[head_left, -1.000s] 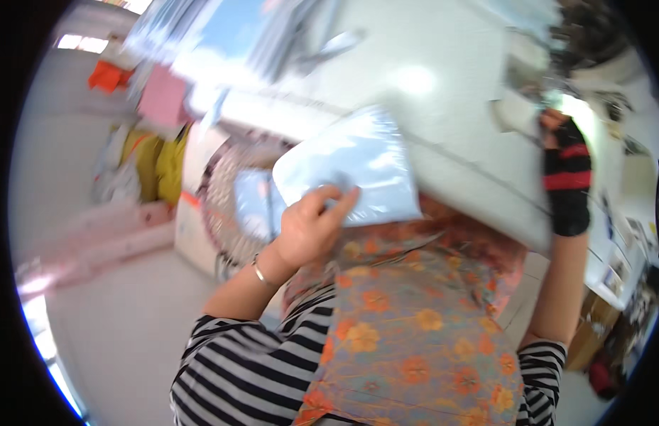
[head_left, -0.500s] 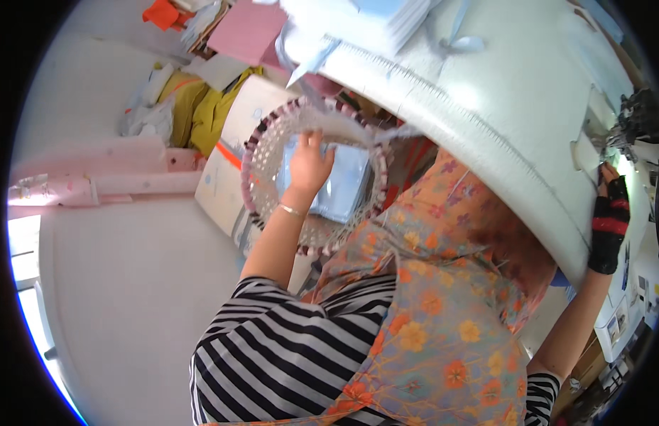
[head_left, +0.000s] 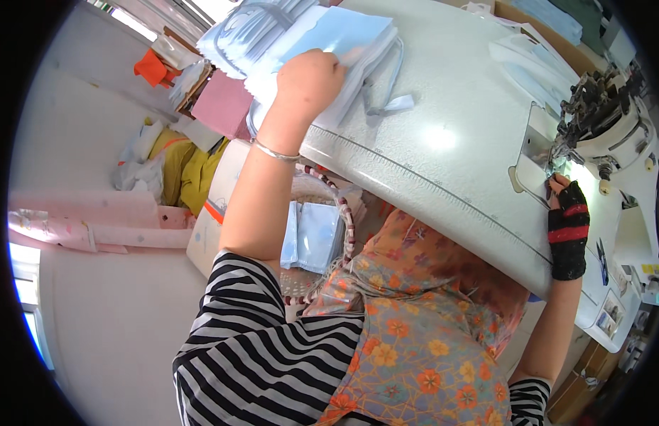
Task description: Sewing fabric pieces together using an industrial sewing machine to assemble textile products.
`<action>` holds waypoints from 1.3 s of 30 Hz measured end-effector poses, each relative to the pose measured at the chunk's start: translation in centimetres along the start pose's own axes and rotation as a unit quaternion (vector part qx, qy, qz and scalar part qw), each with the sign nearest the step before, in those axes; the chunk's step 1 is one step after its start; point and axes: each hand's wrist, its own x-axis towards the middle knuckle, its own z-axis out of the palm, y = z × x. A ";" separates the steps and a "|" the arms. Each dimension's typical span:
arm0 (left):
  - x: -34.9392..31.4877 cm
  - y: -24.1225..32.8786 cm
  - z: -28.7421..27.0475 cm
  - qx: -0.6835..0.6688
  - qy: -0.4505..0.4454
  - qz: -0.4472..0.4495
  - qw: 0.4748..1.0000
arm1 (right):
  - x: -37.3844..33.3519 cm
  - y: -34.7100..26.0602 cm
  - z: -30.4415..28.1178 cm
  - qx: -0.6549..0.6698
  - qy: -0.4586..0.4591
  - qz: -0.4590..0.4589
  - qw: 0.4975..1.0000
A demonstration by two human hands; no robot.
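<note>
Stack of pale-blue sheets (head_left: pixel 363 32) lies beneath the left grip (head_left: pixel 309 82), whose closure I cannot tell.

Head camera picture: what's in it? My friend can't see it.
A person's bare left hand is at a stack of blue and white sheets on a white table; the right hand, in a black-and-red glove, is at a sewing machine. Below, a basket holds blue pieces.

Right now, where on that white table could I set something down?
The middle of the tabletop is bare, between the blue-topped stack at the left hand and the sewing machine. It's crowded around that stack and beside the machine, where the gloved right hand is.
</note>
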 end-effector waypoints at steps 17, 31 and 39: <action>1.6 -1.8 -0.7 -0.090 -0.042 -0.008 0.995 | 0.2 -0.2 0.0 0.040 0.014 -0.007 0.999; 0.6 -0.1 -1.2 -0.014 -0.037 0.015 0.999 | 0.1 0.1 0.0 0.030 0.009 -0.007 0.999; 1.3 0.3 -0.9 0.061 -0.060 0.036 0.996 | 0.2 0.2 0.1 0.024 0.007 -0.009 1.000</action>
